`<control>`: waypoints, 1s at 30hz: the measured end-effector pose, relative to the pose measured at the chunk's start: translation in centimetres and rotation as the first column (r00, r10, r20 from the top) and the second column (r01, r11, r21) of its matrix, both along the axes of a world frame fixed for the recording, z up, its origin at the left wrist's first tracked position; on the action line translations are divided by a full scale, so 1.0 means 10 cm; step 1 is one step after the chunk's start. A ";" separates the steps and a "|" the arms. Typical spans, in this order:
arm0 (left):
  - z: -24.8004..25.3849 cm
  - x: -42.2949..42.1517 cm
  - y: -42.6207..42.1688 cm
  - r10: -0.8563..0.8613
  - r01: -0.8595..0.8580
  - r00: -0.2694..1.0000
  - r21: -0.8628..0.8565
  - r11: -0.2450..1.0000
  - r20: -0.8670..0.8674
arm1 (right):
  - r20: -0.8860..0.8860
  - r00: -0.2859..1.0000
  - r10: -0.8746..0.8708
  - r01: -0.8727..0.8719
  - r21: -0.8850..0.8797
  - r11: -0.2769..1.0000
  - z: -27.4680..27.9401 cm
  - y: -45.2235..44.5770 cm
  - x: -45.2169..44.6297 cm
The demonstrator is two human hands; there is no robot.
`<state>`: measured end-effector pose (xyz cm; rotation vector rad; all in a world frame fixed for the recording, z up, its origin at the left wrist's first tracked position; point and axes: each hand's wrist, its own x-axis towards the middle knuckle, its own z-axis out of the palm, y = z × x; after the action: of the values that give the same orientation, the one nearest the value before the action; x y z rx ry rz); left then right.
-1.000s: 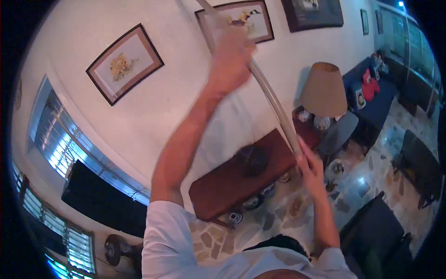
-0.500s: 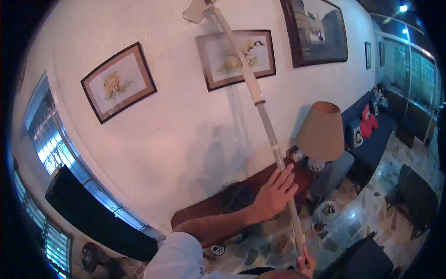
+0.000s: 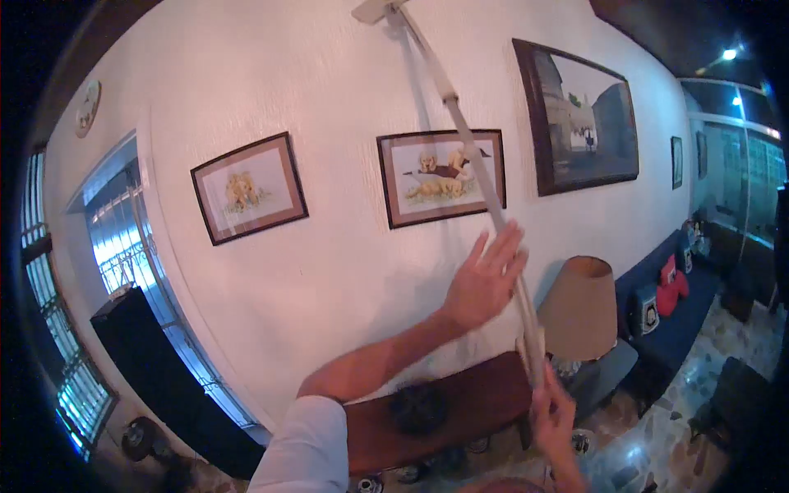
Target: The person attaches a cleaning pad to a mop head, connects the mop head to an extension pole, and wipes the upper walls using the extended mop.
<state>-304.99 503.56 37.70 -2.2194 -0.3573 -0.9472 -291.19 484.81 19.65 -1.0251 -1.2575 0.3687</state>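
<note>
A long pale pole with a flat head, looking like a vacuum wand (image 3: 485, 185), slants up across the view. Its flat head (image 3: 374, 10) is high against the white wall. My right hand (image 3: 555, 407) is closed round the lower end. Higher up, my left hand (image 3: 486, 283) lies against the shaft with its fingers stretched out, not wrapped round it. The wand crosses in front of a framed puppy picture (image 3: 403, 205).
A dark wooden console table (image 3: 485, 390) stands along the wall below, a lampshade (image 3: 579, 308) to its right. Other framed pictures, one large (image 3: 588, 164), hang nearby. A tall black speaker-like box (image 3: 164, 370) stands left. A blue sofa (image 3: 641, 287) runs along the right.
My view has tilted upward, so the pictures and lamp sit lower. Both hands and the wand have moved up, its head higher on the wall.
</note>
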 end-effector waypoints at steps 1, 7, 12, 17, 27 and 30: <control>0.29 0.08 0.15 0.032 -0.036 0.998 0.086 0.996 0.055 | -0.008 1.000 0.017 -0.017 0.037 0.999 0.35 0.11 0.03; 2.28 0.15 0.62 0.020 -0.135 0.956 0.376 0.917 0.294 | 0.094 0.995 0.016 -0.042 0.276 0.960 2.37 0.86 0.02; 3.26 0.13 0.76 0.058 -0.190 0.945 0.397 0.898 0.322 | 0.105 0.993 0.055 -0.085 0.315 0.945 3.35 1.12 -0.03; 2.46 0.15 0.56 0.060 -0.150 0.965 0.351 0.924 0.254 | 0.031 0.990 0.134 -0.137 0.176 0.975 2.56 0.73 0.08; 1.46 0.11 0.25 0.016 -0.082 0.979 0.321 0.944 0.204 | -0.009 0.997 0.071 -0.071 0.065 0.995 1.57 0.40 0.16; 2.10 0.28 0.46 -0.005 -0.086 0.961 0.319 0.944 0.275 | 0.002 0.999 0.034 -0.034 0.086 0.996 2.31 0.57 0.20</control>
<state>-302.16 508.17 58.70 -1.7768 -0.3402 -1.2004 -289.22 490.54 42.78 -0.9319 -1.2823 0.3375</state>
